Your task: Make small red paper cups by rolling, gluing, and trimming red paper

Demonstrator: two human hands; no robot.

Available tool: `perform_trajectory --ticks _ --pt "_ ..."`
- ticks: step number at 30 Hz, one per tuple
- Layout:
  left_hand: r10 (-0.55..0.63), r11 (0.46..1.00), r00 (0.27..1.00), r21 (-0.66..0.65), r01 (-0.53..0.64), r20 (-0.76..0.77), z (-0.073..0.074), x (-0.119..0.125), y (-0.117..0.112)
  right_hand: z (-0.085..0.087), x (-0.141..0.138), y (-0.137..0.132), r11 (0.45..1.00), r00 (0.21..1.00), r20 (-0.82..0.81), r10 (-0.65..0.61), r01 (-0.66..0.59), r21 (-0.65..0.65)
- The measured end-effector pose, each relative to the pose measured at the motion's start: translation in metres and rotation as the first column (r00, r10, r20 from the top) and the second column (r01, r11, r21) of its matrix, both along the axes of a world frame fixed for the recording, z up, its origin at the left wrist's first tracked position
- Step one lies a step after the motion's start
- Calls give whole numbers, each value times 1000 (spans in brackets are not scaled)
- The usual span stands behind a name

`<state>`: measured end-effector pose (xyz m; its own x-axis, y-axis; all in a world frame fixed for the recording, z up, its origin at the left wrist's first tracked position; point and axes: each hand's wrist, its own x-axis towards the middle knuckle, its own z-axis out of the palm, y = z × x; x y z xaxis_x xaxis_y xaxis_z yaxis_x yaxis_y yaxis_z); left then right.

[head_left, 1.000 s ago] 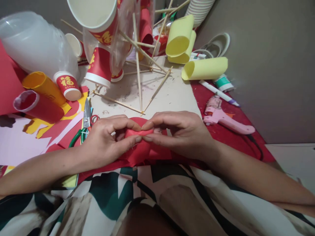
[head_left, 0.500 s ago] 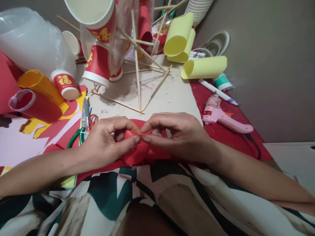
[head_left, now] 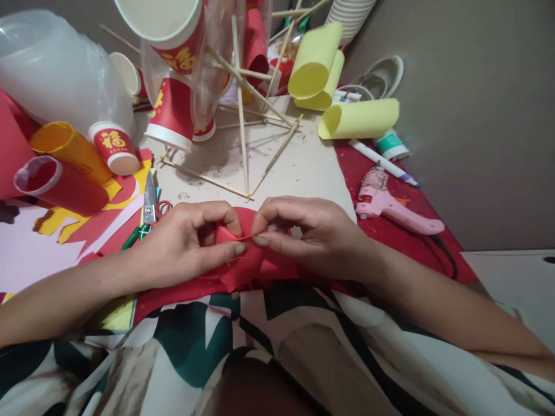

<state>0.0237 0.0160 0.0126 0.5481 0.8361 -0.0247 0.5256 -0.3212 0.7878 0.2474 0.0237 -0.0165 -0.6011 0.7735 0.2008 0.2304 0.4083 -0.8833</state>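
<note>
Pinching the edge of some red paper [head_left: 243, 270] with our right hand [head_left: 255, 231], we have it just beyond our patterned clothes [head_left: 312, 338]. Our left hand [head_left: 203, 242] is at the same edge, thumb and forefinger slightly parted; we cannot tell whether it grips. Farther off are scissors [head_left: 150, 199] on our left, a pink glue gun [head_left: 399, 214] on our right, then a stick frame [head_left: 243, 115] on the pale surface [head_left: 323, 173].

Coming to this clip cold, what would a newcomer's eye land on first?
Probably the left hand and right hand, low at centre, holding bright red material. Next, likely, the large red-and-white cup at the top and the stick frame on the pale surface. At right, the pink glue gun stands out on red.
</note>
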Motion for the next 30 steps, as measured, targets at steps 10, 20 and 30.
perform_trajectory --ticks 10,20,30 --pt "3 999 1000 49 -4 29 2 2 -2 -2 2 0 987 1000 -6 -24 25 156" --pt "-42 986 998 164 36 37 5 -1 1 -2 3 0 951 1000 12 6 -9 310" --pt "-83 979 997 187 80 9 8 -4 2 1 4 1 962 998 55 -5 -10 272"
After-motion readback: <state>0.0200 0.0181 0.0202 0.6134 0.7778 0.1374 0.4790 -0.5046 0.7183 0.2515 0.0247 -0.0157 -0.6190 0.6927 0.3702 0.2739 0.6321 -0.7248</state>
